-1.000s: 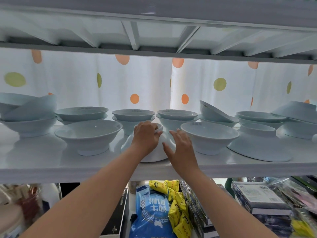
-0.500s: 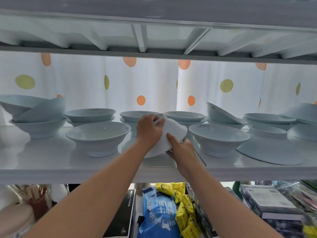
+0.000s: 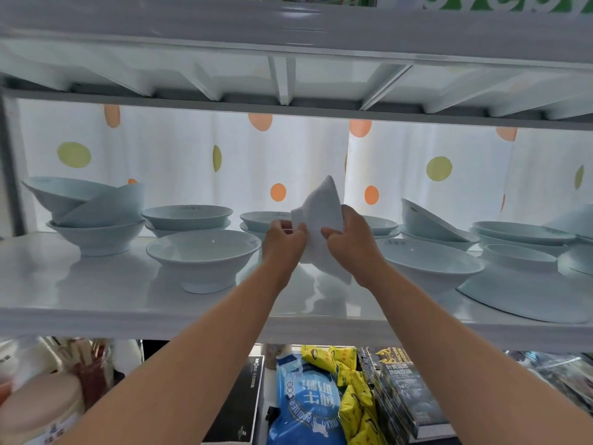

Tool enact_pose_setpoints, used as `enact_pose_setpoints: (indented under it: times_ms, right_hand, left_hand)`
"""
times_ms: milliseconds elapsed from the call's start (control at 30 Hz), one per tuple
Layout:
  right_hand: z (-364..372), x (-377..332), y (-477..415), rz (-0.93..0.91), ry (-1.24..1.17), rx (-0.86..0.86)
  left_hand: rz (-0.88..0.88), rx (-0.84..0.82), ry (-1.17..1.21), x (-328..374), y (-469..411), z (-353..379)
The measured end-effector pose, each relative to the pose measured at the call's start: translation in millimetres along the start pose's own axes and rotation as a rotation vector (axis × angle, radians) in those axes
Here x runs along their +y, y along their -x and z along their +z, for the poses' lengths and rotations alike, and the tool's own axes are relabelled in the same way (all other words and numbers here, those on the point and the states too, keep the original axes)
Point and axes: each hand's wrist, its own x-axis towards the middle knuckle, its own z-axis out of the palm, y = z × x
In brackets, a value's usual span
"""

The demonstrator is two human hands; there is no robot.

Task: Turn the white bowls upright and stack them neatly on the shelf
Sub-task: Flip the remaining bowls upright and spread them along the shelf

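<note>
State of the job, by my reckoning: partway. One bowl is mid-turn, one lies plainly face-down, and two crooked piles need squaring.

1. Lower tier, nearest: blue bag (image 3: 305,403), yellow packets (image 3: 348,380), books (image 3: 407,393). No part of the job.
2. Shelf (image 3: 128,311): white board bearing all the bowls.
3. Left hand (image 3: 284,244) and right hand (image 3: 351,244): both arms stretched forward and up, wrists near together. Each is clamped on the held bowl, the left with fingers curled at its left edge, the right with thumb across its near face.
4. Held bowl (image 3: 321,213): mid-shelf, tipped on edge between the palms, one rim pointing up. Whether its low edge touches the board I cannot tell.
5. Front row: left upright bowl (image 3: 203,255) and right upright bowl (image 3: 430,261), each single and likely awaiting a stack. Face-down bowl (image 3: 519,289) at far right, foot ring up, yet to be turned.
6. Back row: leaning pile (image 3: 96,216) at left, neat pair (image 3: 187,216) beside it, tilted bowl (image 3: 423,220) propped on others at right, low stack (image 3: 519,232) beyond.
7. Dotted curtain (image 3: 179,162): hangs behind everything
</note>
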Motion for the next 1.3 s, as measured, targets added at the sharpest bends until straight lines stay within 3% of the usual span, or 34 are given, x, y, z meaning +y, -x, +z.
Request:
enact_pose_setpoints:
  times_ms: [133, 533, 933, 1300]
  right_hand:
    - [2.9, 0.9, 7.0, -0.078, 0.247, -0.060]
    - [19.6, 20.9, 21.3, -0.204, 0.660, -0.245]
    - [23.9, 29.1, 28.0, -0.346, 0.851, -0.221]
    - [23.6, 21.2, 32.1, -0.318, 0.814, -0.234]
  left_hand:
    - [-0.159, -0.099, 0.158, 3.3, 4.9, -3.4]
    - [-0.243, -0.111, 0.027, -15.3, 0.3, -13.5]
    - [-0.391, -0.141, 0.083, -22.7, 1.4, -12.2]
    - [-0.390, -0.134, -0.003, -28.2, 0.3, -15.8]
